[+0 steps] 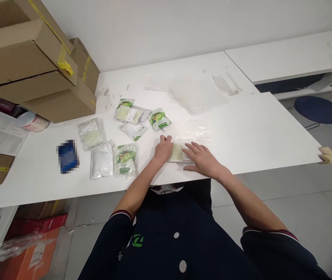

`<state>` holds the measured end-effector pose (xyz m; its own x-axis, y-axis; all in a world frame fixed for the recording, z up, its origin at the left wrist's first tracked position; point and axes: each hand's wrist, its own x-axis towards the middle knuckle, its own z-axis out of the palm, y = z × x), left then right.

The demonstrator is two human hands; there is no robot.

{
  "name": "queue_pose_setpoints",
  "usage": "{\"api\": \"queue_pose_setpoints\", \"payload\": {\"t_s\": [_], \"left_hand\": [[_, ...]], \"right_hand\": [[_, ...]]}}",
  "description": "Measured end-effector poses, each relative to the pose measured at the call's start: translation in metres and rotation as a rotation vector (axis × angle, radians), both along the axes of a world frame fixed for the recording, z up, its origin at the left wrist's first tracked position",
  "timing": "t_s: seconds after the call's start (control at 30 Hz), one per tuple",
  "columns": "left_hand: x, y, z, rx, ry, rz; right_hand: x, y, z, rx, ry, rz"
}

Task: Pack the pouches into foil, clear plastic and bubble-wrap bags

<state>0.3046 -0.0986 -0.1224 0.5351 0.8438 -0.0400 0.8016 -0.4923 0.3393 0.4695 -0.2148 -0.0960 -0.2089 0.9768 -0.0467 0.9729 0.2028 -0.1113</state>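
A pale green pouch (177,153) with a white label lies on the table near its front edge, under or inside clear plastic film (191,130) that spreads out behind it. My left hand (163,149) is closed at the pouch's left end, its fingertips curled onto the film. Flat over the pouch's right part rests my right hand (205,160), fingers apart, hiding some of the label. Just behind my left hand is a green-and-white fruit-print pouch (160,118). To the left lie a wrapped fruit-print pouch (126,159) and a silver pouch (102,161).
More pouches (129,114) are heaped farther back, with a wrapped pale pouch (91,134) beside them. A blurred blue object (68,156) lies at left. Cardboard boxes (37,66) stack up in the left corner. Clear plastic sheets (195,95) lie behind. A blue stool (318,110) stands right.
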Motion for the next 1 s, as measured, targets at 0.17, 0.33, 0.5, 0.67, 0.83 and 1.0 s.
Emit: {"api": "queue_pose_setpoints", "payload": {"t_s": [0.17, 0.33, 0.5, 0.67, 0.83, 1.0], "left_hand": [[-0.009, -0.002, 0.008, 0.017, -0.044, -0.023], [-0.054, -0.013, 0.025, -0.408, -0.442, -0.255], [-0.064, -0.017, 0.020, -0.579, -0.522, -0.210], [-0.029, 0.002, 0.007, -0.366, -0.421, 0.125], [-0.010, 0.008, 0.016, -0.208, -0.117, 0.236], [0.006, 0.019, 0.027, 0.111, 0.071, 0.006]], "right_hand": [[0.003, -0.018, -0.011, -0.062, -0.023, -0.074], [0.020, -0.017, 0.025, -0.233, 0.185, 0.072], [0.048, 0.012, 0.052, -0.429, 0.387, 0.102], [0.057, 0.074, 0.037, -0.317, 0.261, 0.009], [0.038, 0.095, -0.008, 0.018, 0.042, -0.212], [0.023, 0.076, -0.042, 0.299, 0.104, -0.427]]}}
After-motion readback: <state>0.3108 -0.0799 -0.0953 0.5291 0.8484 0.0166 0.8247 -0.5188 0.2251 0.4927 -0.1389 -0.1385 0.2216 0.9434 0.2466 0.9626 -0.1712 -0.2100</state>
